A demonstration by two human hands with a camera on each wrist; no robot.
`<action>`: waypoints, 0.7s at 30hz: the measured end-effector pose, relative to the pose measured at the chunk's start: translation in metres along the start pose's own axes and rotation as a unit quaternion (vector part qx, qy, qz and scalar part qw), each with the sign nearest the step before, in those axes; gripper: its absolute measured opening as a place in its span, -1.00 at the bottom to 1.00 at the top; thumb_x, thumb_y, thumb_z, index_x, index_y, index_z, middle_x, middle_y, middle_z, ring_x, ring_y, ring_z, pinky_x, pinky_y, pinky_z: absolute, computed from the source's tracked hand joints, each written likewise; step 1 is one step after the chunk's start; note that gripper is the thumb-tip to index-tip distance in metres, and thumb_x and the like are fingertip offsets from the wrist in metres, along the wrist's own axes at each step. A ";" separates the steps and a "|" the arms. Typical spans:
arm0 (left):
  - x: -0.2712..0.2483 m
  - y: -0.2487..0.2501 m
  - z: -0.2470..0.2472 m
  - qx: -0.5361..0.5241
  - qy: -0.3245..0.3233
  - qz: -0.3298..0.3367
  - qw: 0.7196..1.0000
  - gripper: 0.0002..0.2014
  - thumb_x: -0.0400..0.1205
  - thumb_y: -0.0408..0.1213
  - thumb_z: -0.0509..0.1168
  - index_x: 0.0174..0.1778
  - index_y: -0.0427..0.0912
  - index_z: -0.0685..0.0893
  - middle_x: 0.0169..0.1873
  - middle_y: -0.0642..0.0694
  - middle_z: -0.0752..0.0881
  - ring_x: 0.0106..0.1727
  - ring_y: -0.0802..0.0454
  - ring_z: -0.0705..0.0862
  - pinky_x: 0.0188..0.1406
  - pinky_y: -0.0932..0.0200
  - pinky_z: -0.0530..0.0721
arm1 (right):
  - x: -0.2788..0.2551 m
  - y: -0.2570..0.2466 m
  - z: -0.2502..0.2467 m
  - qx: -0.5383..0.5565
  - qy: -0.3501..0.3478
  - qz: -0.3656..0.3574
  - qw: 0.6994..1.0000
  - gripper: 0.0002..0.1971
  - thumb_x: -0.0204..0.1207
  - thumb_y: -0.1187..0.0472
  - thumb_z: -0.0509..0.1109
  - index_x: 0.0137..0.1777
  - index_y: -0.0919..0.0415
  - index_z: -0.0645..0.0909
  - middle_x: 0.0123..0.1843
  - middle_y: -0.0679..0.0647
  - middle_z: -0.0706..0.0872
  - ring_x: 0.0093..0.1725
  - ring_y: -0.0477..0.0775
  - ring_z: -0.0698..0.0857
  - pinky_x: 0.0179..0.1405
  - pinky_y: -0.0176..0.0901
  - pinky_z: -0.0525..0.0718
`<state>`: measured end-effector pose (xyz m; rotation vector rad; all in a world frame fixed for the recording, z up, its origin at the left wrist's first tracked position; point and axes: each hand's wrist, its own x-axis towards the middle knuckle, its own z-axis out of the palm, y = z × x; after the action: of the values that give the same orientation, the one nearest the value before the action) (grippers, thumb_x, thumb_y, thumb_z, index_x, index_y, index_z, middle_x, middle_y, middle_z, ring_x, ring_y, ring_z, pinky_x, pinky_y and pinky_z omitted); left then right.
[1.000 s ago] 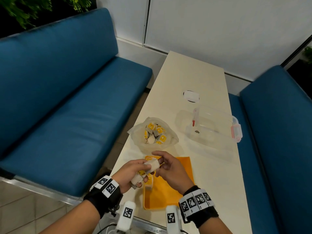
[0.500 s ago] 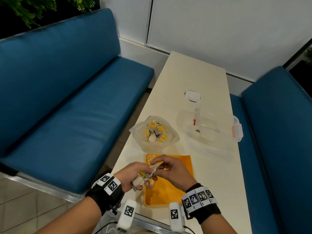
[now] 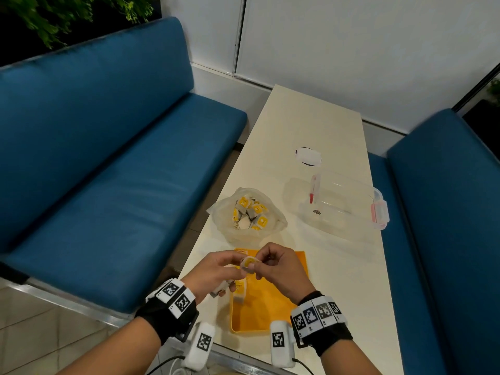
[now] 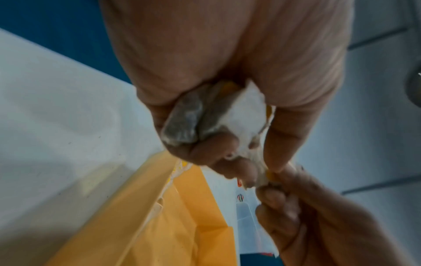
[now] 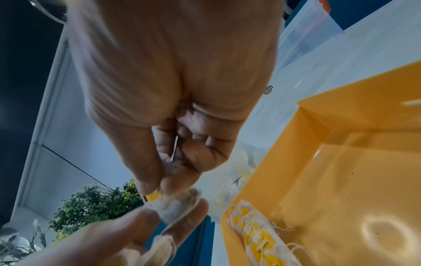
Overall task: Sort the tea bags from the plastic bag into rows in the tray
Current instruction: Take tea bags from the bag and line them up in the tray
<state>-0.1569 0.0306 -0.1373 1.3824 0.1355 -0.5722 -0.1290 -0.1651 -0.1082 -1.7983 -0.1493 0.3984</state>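
Note:
Both hands meet above the near-left corner of the yellow tray point(image 3: 267, 307). My left hand point(image 3: 216, 272) grips a bundle of tea bags point(image 4: 218, 117) in its curled fingers. My right hand point(image 3: 273, 263) pinches one tea bag with a yellow tag point(image 3: 249, 262) between thumb and forefinger, and the left fingertips touch that bag too point(image 5: 173, 205). A row of tea bags point(image 5: 257, 235) lies along the tray's left wall. The clear plastic bag point(image 3: 247, 212) holding several more tea bags sits on the table just beyond the tray.
A clear plastic box point(image 3: 343, 204) with red latches stands at the right of the cream table point(image 3: 311, 125). A small white and black object point(image 3: 308, 156) lies farther back. Blue benches point(image 3: 108, 169) flank the table on both sides.
The right hand has pulled one tea bag out of the left hand's bundle and raised it slightly; both hands stay over the tray's near-left corner.

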 end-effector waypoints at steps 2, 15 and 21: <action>0.002 0.000 0.003 0.062 0.043 0.013 0.997 -0.89 0.57 -0.33 0.53 -0.01 -0.20 0.83 -0.26 -0.14 0.77 -0.38 0.02 0.64 -0.58 0.23 0.44 | 0.002 -0.001 0.001 0.009 0.002 0.004 1.000 -0.86 0.42 0.46 0.58 -0.18 0.43 0.65 -0.38 0.18 0.71 -0.45 0.01 0.69 -0.49 -0.36 0.57; 0.013 -0.014 -0.003 0.111 0.110 0.010 0.988 -0.84 0.57 -0.21 0.57 0.04 -0.07 0.82 -0.17 -0.28 0.76 -0.44 0.03 0.66 -0.62 0.23 0.45 | 0.008 0.028 -0.013 -0.056 0.024 0.092 0.994 -0.95 0.52 0.37 0.51 -0.14 0.31 0.69 -0.38 0.22 0.77 -0.45 0.01 0.70 -0.51 -0.24 0.51; 0.016 -0.031 -0.009 0.187 0.106 -0.011 0.977 -0.68 0.50 -0.26 0.61 0.13 0.08 0.76 -0.22 -0.16 0.80 -0.46 0.09 0.67 -0.57 0.23 0.53 | 0.000 0.062 -0.003 -0.101 -0.072 0.194 0.973 -0.90 0.52 0.39 0.49 -0.12 0.26 0.61 -0.41 0.21 0.77 -0.48 0.06 0.73 -0.49 -0.11 0.64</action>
<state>-0.1551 0.0315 -0.1734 1.8102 0.2238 -0.4812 -0.1344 -0.1846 -0.1667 -2.0016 0.0666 0.8167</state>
